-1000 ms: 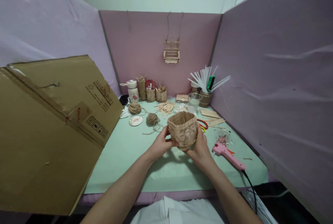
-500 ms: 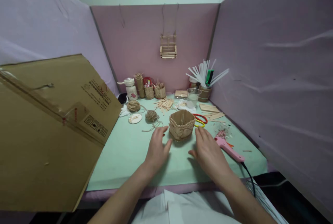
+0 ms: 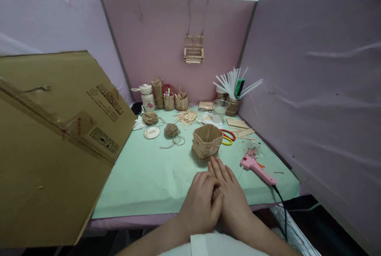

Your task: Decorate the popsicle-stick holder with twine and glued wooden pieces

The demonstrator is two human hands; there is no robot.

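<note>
In the head view my hands are together near the front of the table. My left hand [image 3: 202,198] has bent fingers curled over the thumb side of my right hand [image 3: 230,192]. The right hand lies flat with its fingers stretched forward, holding no object. Just beyond its fingertips stands a box-shaped holder [image 3: 206,145] covered in pale wooden pieces, with an open top and a scalloped rim. I cannot tell whether the fingertips touch it. Behind it on the right are scissors [image 3: 228,141] with red and yellow handles. A pink hot glue gun [image 3: 258,170] lies to the right.
A large cardboard box [image 3: 59,149] leans at the left. Twine balls [image 3: 172,130], a round white disc [image 3: 151,132] and wooden sticks [image 3: 187,116] lie behind. A bottle [image 3: 147,99] and a pot of glue sticks [image 3: 233,106] stand at the back. The glue gun's cord [image 3: 285,212] hangs off the front edge.
My hands were apart on either side of the holder's front. They have drawn back toward me and come together, left over right. The holder stays on the table; the view has shifted slightly.
</note>
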